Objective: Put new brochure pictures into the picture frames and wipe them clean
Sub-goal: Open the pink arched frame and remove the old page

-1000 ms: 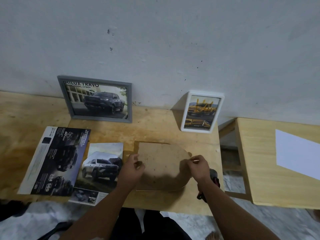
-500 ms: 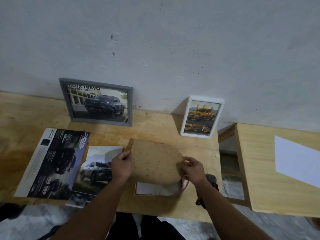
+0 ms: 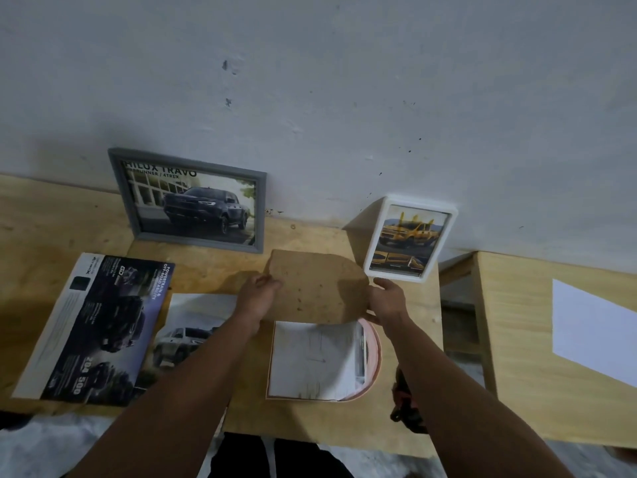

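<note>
At the far left of the pale plywood table (image 3: 44, 219), a dark, glossy car brochure sheet with a white margin (image 3: 100, 326) lies flat. Just right of it, partly under the person's left forearm, lies a second brochure page showing a silver SUV (image 3: 186, 332). Behind both, a grey rectangular picture frame holding a dark pickup-truck picture (image 3: 193, 201) leans against the grey plaster wall (image 3: 344, 81).

The left hand (image 3: 256, 298) grips the left edge of a brown fibreboard backing panel with one rounded side (image 3: 317, 288), fingers curled round the edge. The panel is raised off the table and tilted up toward the wall. The right hand (image 3: 387, 301) holds the panel's right, rounded edge, thumb on top and fingers curled beneath.

Below the raised panel, a pink-rimmed picture frame with a rounded right side (image 3: 374, 346) lies face down near the table's front edge, between the two forearms. Inside it, a white sheet of paper (image 3: 313, 360) shows its blank back.

Behind the right hand, a small white upright picture frame holding yellow truck pictures (image 3: 410, 239) leans on the wall. A dark object with red parts (image 3: 406, 401) sits at the table's right front edge, largely hidden by the right forearm. Further right stands a separate light wooden table (image 3: 551, 391) with a blank white paper sheet (image 3: 593, 329) on it.
</note>
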`<move>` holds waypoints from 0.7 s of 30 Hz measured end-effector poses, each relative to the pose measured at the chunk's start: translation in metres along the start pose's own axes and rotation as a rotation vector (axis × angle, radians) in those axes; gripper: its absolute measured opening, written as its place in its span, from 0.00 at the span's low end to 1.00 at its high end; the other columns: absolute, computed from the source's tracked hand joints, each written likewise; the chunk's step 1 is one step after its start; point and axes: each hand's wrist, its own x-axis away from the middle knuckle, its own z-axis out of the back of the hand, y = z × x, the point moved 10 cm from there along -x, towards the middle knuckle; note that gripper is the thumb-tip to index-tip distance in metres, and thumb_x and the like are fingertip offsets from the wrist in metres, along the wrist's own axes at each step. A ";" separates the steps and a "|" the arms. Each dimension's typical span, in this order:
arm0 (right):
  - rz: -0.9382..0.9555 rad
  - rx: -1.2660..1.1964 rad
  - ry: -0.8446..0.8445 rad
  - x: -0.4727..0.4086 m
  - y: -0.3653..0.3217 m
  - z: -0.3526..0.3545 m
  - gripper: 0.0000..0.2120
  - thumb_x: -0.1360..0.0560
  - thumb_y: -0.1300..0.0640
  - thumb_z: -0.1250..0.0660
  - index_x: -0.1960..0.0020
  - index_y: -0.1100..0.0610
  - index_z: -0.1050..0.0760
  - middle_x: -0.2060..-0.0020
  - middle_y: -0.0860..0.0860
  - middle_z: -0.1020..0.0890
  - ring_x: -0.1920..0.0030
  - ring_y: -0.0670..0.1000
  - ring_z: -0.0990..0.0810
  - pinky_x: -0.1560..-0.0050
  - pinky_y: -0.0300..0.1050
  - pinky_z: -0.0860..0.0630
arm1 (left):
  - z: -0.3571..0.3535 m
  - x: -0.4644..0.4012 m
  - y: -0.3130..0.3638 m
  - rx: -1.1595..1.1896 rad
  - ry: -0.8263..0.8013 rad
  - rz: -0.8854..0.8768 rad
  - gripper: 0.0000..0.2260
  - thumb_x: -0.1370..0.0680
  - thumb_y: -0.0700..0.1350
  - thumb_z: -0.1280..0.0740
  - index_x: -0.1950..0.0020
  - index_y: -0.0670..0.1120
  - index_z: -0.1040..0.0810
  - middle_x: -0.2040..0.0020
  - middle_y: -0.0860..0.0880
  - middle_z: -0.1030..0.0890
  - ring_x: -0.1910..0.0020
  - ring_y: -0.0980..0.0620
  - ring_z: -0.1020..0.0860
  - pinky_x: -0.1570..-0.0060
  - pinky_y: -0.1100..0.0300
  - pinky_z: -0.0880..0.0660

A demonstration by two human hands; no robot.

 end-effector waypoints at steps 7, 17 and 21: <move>0.006 -0.116 0.051 -0.004 -0.007 -0.007 0.24 0.25 0.67 0.31 0.30 0.59 0.28 0.49 0.62 0.16 0.53 0.61 0.16 0.49 0.63 0.18 | 0.004 -0.016 0.016 -0.031 0.014 -0.060 0.25 0.19 0.49 0.29 0.23 0.47 0.29 0.28 0.46 0.25 0.33 0.45 0.25 0.40 0.54 0.29; 0.073 -0.166 -0.081 0.011 -0.001 -0.016 0.12 0.20 0.69 0.36 0.38 0.63 0.23 0.48 0.59 0.17 0.56 0.53 0.16 0.62 0.44 0.17 | 0.022 -0.031 -0.004 0.116 0.048 -0.002 0.26 0.24 0.63 0.29 0.31 0.50 0.22 0.40 0.48 0.16 0.44 0.47 0.18 0.37 0.43 0.22; 0.129 -0.298 -0.193 0.006 0.009 -0.013 0.11 0.19 0.66 0.35 0.39 0.69 0.23 0.42 0.63 0.17 0.48 0.59 0.14 0.50 0.56 0.16 | 0.020 -0.019 0.004 0.323 0.021 -0.065 0.08 0.17 0.52 0.32 0.40 0.52 0.20 0.45 0.52 0.15 0.45 0.53 0.17 0.49 0.56 0.23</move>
